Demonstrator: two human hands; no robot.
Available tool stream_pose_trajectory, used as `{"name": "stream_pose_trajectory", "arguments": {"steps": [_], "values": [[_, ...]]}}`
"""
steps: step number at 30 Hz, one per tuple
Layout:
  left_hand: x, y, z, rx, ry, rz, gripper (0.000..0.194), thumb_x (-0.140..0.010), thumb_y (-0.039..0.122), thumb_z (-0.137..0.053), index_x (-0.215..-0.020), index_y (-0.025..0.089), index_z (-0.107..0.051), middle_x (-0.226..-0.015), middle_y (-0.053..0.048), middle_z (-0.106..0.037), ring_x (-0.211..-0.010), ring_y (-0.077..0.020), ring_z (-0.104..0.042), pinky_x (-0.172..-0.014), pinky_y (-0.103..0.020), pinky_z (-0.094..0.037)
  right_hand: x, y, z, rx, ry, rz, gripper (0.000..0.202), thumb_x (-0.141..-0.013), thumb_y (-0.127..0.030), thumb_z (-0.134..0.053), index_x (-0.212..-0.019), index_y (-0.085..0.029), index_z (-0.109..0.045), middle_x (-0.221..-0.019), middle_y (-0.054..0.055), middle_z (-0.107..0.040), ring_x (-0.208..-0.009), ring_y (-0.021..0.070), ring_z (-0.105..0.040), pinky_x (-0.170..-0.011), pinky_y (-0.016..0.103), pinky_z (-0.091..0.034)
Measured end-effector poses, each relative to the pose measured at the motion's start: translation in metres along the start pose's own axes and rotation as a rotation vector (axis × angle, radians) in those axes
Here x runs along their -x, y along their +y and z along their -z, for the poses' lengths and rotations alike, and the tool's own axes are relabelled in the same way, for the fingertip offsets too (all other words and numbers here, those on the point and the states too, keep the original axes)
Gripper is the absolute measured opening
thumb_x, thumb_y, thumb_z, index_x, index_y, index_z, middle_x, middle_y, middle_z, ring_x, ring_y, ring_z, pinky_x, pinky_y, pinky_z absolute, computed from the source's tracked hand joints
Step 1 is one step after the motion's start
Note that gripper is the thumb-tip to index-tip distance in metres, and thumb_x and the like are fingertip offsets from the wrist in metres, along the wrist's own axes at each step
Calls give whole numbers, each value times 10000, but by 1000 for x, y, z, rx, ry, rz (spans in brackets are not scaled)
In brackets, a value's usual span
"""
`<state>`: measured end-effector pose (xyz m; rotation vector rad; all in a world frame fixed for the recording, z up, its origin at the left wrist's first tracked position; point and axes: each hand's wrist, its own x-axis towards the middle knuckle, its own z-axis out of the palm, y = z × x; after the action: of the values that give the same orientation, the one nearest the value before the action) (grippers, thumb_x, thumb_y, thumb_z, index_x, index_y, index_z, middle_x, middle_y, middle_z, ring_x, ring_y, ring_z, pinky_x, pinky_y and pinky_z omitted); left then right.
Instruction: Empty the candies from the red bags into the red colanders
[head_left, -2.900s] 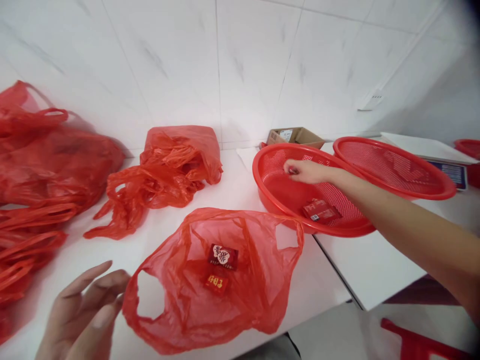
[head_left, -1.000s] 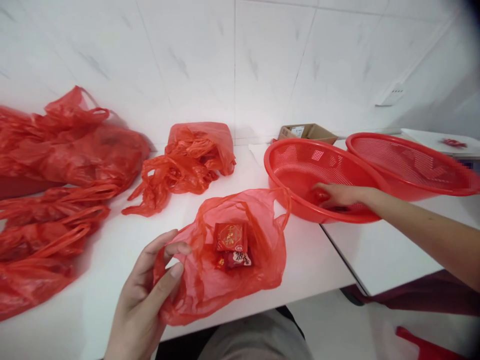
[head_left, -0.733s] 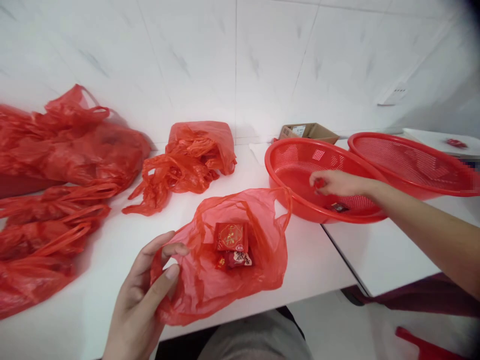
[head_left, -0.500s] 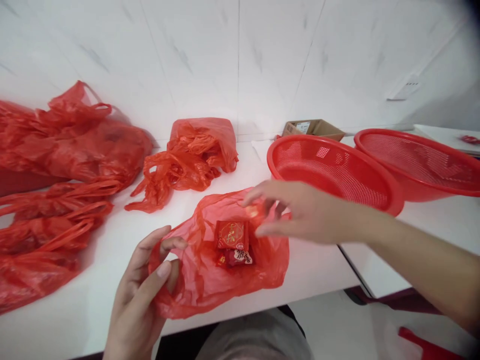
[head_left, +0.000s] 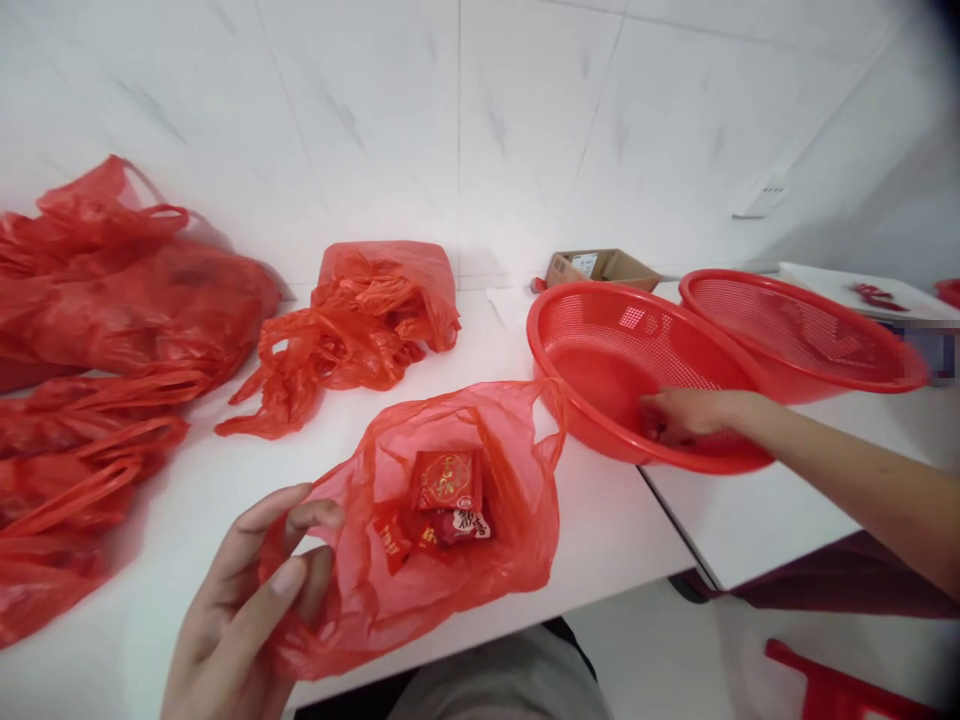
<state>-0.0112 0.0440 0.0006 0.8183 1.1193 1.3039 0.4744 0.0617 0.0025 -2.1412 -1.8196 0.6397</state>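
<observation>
My left hand (head_left: 251, 590) pinches the left handle side of a thin red plastic bag (head_left: 360, 610), which lies spread on the white table with its mouth facing up. Inside the bag sit a square red packet (head_left: 448, 478) with gold print, a dark red wrapped sweet (head_left: 469, 525) with white lettering and a small bright red wrapped sweet (head_left: 394, 540). My right hand (head_left: 686, 415) reaches over the near rim into a red perforated plastic basket (head_left: 577, 380). Its fingers are curled together and point down; whatever they hold is hidden.
A second red basket (head_left: 795, 310) stands behind at the right. Near the wall are an open cardboard box (head_left: 622, 268) and a stack of red plastic bags (head_left: 390, 290). Filled red bags (head_left: 142, 290) crowd the left side. A red stool (head_left: 847, 690) is below the table.
My right hand has moved from above the bag into the near basket. A bright red sweet now shows on the left inside the bag. My left hand keeps its hold; the view has shifted slightly.
</observation>
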Motion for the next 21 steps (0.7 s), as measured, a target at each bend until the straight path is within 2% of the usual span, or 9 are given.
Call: {"name": "stream_pose_trajectory", "arguments": {"steps": [2,4,6,8,11,16,21], "values": [[3,1,-7,-3,-11,4,455,-612,363,-841,-1029,283,-678,-933,-9,-654,-632,-92,-519,-471,-129,-423,-1,8,-6,15,-264,-87,227,-504,-272,-813,-554,-229,-596,-547,22,-591,-454,148,-532,-456,307,-415],[6,3,-12,-14,0,10,439,-618,369,-833,-1018,288,-672,-937,1,-649,-609,-81,-503,-486,-126,-439,-4,3,-1,-8,-369,-143,233,-582,-324,-790,-597,-215,-585,-592,35,-609,-501,160,-563,-490,309,-445],[8,4,-13,-37,20,20,444,-601,372,-840,-1004,291,-671,-948,4,-649,-618,-81,-513,-511,-118,-461,-6,-11,11,-120,-363,-146,264,-677,-400,-753,-696,-199,-583,-697,50,-641,-609,171,-606,-562,304,-483],[7,4,-12,-59,20,28,455,-598,373,-841,-1012,297,-667,-963,10,-648,-627,-77,-526,-538,-110,-477,-5,-34,25,-285,-289,-107,328,-733,-469,-726,-846,-192,-593,-825,60,-661,-712,171,-624,-620,290,-505],[3,2,-10,-61,-5,12,471,-585,364,-851,-1015,297,-669,-965,16,-647,-603,-69,-536,-550,-123,-498,3,-78,35,-502,-214,-29,393,-774,-524,-698,-944,-187,-589,-867,56,-657,-709,147,-620,-578,247,-497],[2,-2,-13,-46,-86,-51,385,-650,344,-814,-1003,284,-673,-922,15,-648,-466,-28,-418,-442,-145,-431,23,-155,22,-714,-269,101,356,-832,-496,-661,-981,-174,-634,-870,50,-653,-699,130,-634,-495,198,-493],[8,-1,-16,-65,-91,-69,335,-715,328,-757,-1029,278,-651,-926,15,-629,-494,-39,-436,-457,-157,-427,33,-201,-2,-782,-399,240,284,-889,-393,-614,-1062,-171,-653,-924,62,-681,-783,157,-679,-555,220,-567]]}}
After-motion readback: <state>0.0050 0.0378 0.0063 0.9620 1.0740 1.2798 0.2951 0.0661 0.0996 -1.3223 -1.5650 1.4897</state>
